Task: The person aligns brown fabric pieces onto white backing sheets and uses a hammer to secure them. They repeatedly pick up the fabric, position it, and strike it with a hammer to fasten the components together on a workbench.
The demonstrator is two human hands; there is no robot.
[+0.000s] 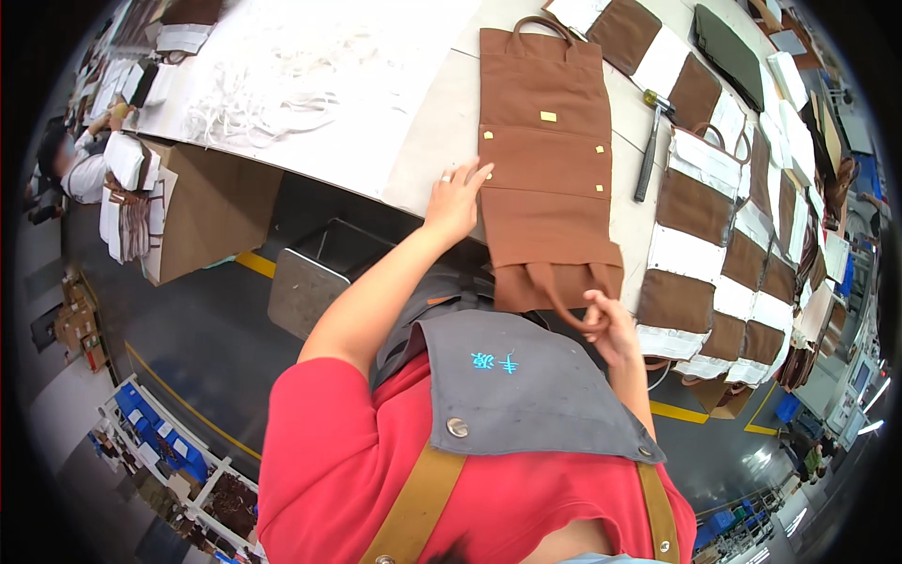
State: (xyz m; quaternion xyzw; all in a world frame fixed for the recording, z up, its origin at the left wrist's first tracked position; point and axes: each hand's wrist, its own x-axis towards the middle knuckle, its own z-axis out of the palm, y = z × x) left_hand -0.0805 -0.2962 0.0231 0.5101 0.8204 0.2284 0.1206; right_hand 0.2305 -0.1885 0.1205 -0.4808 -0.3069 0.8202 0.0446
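Note:
A long brown bag panel (pixel 545 216) lies flat on the table, its near end hanging over the front edge. Small yellow stickers (pixel 548 117) dot its middle part. A rolled handle loops from the far end, and another brown handle (pixel 554 299) from the near end. My right hand (pixel 613 329) is closed around this near handle at its right side. At the panel's left edge, my left hand (pixel 456 199) rests with fingers stretched out, fingertips touching the edge beside a small sticker.
A hammer (pixel 648 150) lies right of the panel. Further right are rows of brown bag pieces (pixel 691 202) with white sheets. White strips (pixel 263 85) are heaped at far left on the table (pixel 423 141). A metal-framed stool (pixel 305 291) stands below. Another person (pixel 85 169) works at left.

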